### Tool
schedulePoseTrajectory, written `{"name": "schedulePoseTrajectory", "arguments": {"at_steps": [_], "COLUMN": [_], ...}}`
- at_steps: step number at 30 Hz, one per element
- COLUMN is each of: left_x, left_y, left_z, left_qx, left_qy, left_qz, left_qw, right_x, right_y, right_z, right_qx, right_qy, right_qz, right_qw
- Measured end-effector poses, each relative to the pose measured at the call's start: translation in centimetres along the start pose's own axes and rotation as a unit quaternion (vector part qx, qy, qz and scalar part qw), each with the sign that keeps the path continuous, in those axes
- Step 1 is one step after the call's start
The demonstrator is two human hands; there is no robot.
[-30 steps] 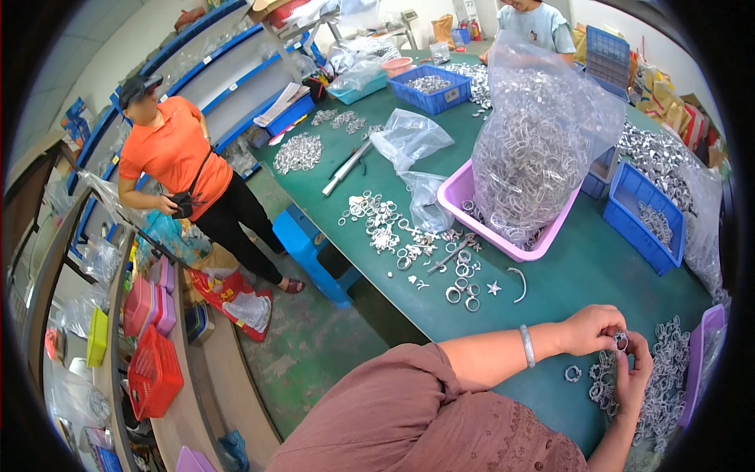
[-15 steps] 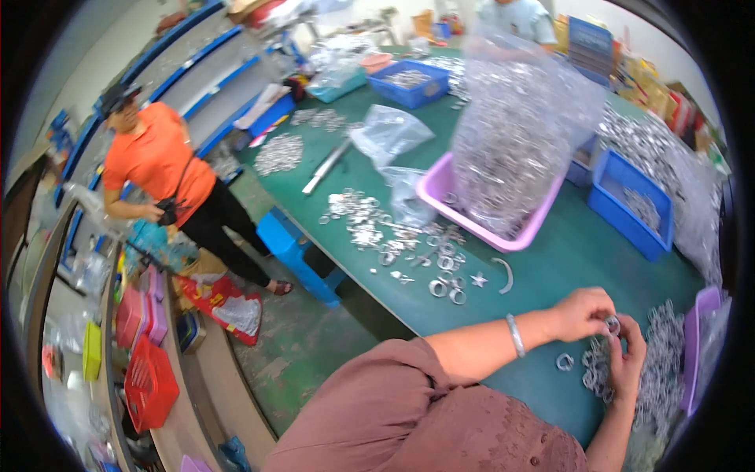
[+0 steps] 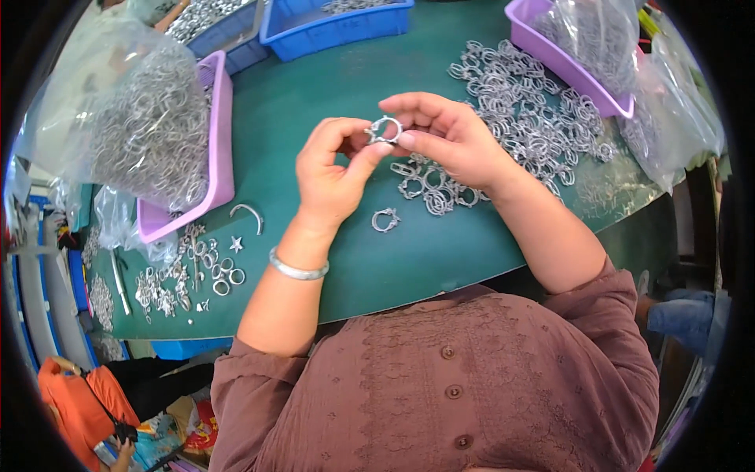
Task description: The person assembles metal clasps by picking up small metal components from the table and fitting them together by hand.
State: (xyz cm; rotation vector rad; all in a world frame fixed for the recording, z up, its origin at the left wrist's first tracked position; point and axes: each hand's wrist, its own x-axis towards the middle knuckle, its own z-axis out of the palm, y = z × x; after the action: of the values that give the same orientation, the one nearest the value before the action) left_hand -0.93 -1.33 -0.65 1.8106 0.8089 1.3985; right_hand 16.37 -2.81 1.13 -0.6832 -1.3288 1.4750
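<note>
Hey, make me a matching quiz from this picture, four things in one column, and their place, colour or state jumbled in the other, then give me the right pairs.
Things:
1. Raised silver ring
2. Bangle
3. Star-shaped piece
4. Buttoned top

Matches:
A. Reddish brown
B. Lying on the green table
C. Around the left forearm
D. Held by the fingers of the left hand and right hand

Pairs: 1-D, 2-C, 3-B, 4-A

No legible words, labels, numbers or signs, the markings on the red bag too small to read.
</note>
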Motion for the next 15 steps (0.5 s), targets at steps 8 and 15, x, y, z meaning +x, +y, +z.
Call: {"name": "schedulePoseTrajectory", "arguments": {"at_steps": [8, 15], "left_x": [-0.70, -0.52], "left_y": [0.77, 0.61], "left_z": [-0.83, -0.81], "left_qx": [0.065, 0.027], "left_qy": [-0.040, -0.034], "left_qz": [0.014, -0.005], "left_qw": [0.997, 0.999], "right_x": [-0.22, -0.08], "right_y": [-0.07, -0.56], "right_z": [0.19, 0.11], "right_qx": [-0.003, -0.018], "right_qy": [-0.003, 0.005], "right_qz": [0.027, 0.051], "right_qw": [1.000, 0.999]}}
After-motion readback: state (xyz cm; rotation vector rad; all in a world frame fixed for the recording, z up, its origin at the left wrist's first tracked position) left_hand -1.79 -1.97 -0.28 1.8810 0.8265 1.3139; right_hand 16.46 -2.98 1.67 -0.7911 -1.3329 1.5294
